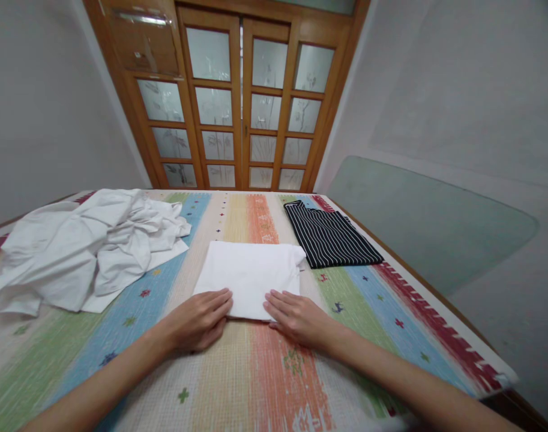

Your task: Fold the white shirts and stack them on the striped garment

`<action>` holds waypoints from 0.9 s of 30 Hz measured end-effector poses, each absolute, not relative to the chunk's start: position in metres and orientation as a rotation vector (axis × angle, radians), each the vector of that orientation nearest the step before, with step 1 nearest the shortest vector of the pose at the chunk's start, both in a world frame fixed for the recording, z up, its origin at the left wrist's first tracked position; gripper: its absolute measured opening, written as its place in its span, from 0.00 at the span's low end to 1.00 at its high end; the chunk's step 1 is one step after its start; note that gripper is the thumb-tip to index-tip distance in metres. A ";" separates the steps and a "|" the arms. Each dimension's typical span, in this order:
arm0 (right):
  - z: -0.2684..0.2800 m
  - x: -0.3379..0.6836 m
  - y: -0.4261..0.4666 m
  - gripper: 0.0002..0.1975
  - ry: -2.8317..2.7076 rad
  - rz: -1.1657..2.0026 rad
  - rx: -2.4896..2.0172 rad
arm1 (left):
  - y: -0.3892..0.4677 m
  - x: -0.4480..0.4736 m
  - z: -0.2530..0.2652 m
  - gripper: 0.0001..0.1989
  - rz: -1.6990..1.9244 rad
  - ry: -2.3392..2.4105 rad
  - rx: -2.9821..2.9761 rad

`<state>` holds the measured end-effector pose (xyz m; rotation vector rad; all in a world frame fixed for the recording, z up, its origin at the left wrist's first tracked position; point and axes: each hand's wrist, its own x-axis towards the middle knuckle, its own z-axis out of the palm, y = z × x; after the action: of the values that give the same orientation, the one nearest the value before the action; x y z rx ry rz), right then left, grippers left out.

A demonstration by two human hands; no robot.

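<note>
A folded white garment (pixel 251 270), probably a shirt, lies flat in a near-rectangular bundle at the middle of the table, with a small loose fold at its far right corner. My left hand (pixel 201 318) rests on its near left corner, fingers together and stretched out over the cloth. On the near right corner lies my right hand (pixel 298 315), its fingers extended and slightly apart on top. Both thumbs sit low by the near edge and are partly hidden. To the right is a folded black garment with white stripes (pixel 334 235).
A crumpled pile of white clothing (pixel 98 240) covers the left part of the table. The tabletop carries a multicoloured striped cloth (pixel 219 384). Beyond stand wooden doors with glass panes (pixel 242 102). A pale green glass-like panel (pixel 418 210) is beside the right table edge, near the wall.
</note>
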<state>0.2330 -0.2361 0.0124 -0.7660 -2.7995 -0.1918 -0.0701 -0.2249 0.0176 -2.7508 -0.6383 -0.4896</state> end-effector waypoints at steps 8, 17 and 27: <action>0.009 0.236 -0.219 0.20 -2.812 -0.172 -0.718 | -0.234 -0.060 -0.006 0.25 -0.225 -0.885 -2.635; 0.026 0.259 -0.170 0.20 -2.720 -0.259 -1.148 | -0.266 0.020 -0.004 0.20 -0.222 -0.953 -2.631; 0.028 0.257 -0.174 0.27 -2.642 0.012 -1.347 | -0.225 0.011 0.046 0.19 -0.481 -0.838 -3.057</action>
<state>0.2569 -0.1738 0.0283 -1.3468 -2.6422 0.0117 0.0109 -0.2248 0.0456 -3.0571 -0.8378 -0.4812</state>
